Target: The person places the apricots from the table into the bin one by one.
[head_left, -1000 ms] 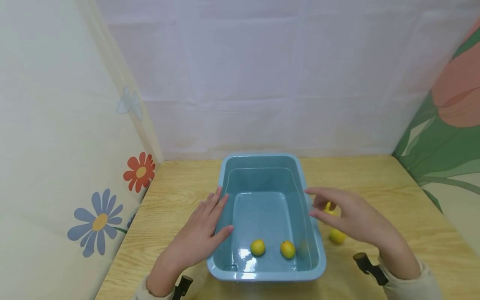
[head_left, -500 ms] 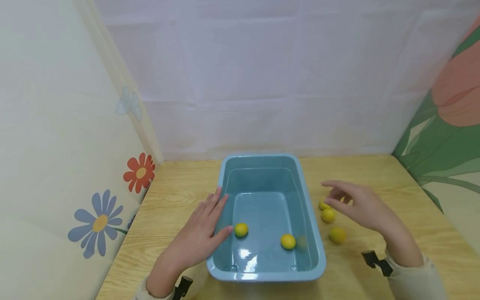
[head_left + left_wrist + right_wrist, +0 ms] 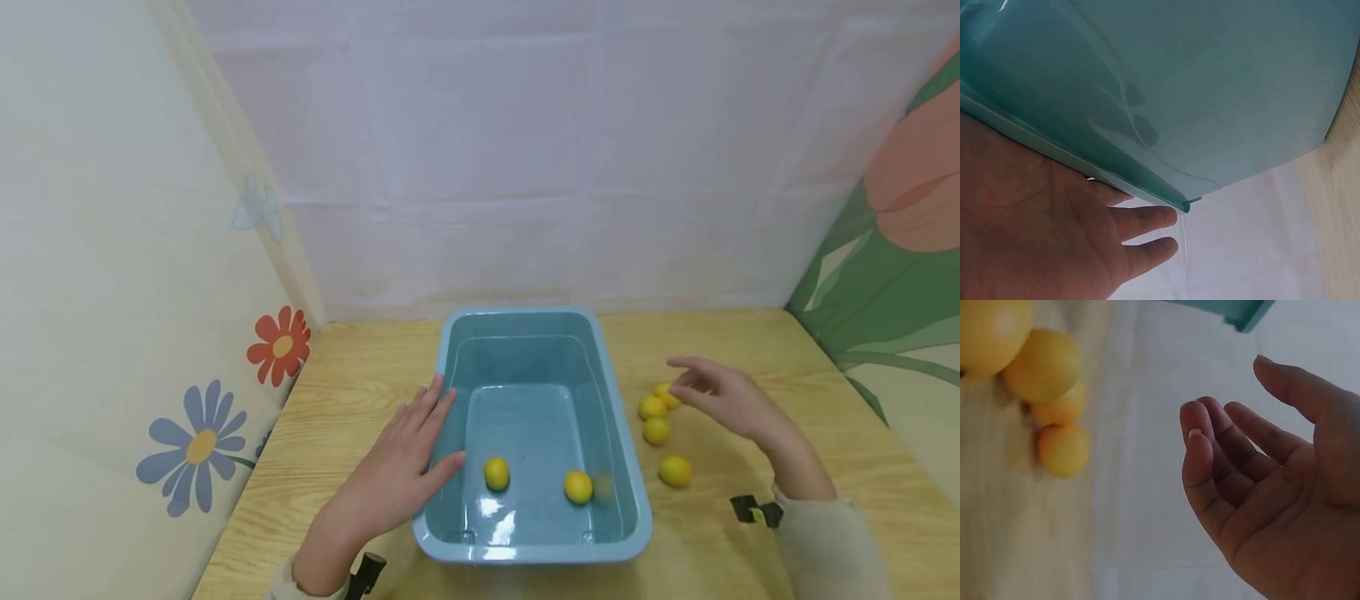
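A light blue plastic tub [image 3: 532, 552] stands on the wooden table in the head view. Two small yellow-green citrus fruits, one left of the middle [image 3: 497, 473] and one to the right [image 3: 578, 487], lie on its bottom. My left hand [image 3: 405, 462] rests on the tub's left rim, fingers straight; the left wrist view shows its palm against the rim [image 3: 1072, 156]. To the right of the tub, my right hand [image 3: 727, 400] is raised with loosely bent fingers and holds nothing. Several more citrus fruits [image 3: 656, 431] lie on the table between that hand and the tub.
The wooden table [image 3: 360, 367] runs back to a white cloth wall [image 3: 480, 167]. Patterned side walls with printed flowers [image 3: 201, 446] stand left and right. A black strap piece [image 3: 756, 511] sits at the right wrist.
My right hand has moved away from the tub's right rim, to the right and slightly back, uncovering fruits on the table. The left fruit in the tub has rolled about. My left hand stayed put.
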### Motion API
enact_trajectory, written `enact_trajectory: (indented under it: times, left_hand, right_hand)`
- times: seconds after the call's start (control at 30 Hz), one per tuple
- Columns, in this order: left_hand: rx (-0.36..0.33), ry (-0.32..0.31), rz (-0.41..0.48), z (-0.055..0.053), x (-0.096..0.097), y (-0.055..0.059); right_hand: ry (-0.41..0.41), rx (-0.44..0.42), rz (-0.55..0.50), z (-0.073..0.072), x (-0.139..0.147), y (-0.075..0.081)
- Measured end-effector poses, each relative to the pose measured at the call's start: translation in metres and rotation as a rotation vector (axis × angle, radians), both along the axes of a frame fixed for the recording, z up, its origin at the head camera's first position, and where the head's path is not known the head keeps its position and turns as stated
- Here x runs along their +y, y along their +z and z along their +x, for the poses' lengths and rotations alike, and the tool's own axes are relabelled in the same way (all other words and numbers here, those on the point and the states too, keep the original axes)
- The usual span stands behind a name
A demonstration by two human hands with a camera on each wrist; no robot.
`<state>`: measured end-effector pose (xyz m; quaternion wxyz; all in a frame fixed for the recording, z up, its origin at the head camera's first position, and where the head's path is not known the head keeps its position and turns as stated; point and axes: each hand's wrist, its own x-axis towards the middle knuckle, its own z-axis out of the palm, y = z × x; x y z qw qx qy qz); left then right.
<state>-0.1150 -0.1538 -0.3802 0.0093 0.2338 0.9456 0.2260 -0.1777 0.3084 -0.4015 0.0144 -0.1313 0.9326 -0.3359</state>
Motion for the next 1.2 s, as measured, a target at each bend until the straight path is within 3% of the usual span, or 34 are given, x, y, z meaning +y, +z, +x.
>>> enact_trajectory:
  times: [0.17,0.53,0.67,1.2]
  left_hand:
    - [0.02,-0.004,-0.004,0.0,0.0,-0.001]
    - [0.054,-0.004,-0.023,0.001,-0.001,0.0]
    - [0.05,-0.005,-0.022,0.001,0.0,0.001]
    - [0.05,0.001,-0.042,0.001,0.001,0.002]
  right_hand:
    - [-0.045,-0.059,-0.023,-0.008,0.011,-0.018]
    - [-0.046,-0.18,0.011,-0.024,0.032,-0.055]
    - [-0.048,-0.233,0.034,-0.029,0.035,-0.061]
    - [-0.01,-0.202,0.134,-0.044,0.033,-0.071]
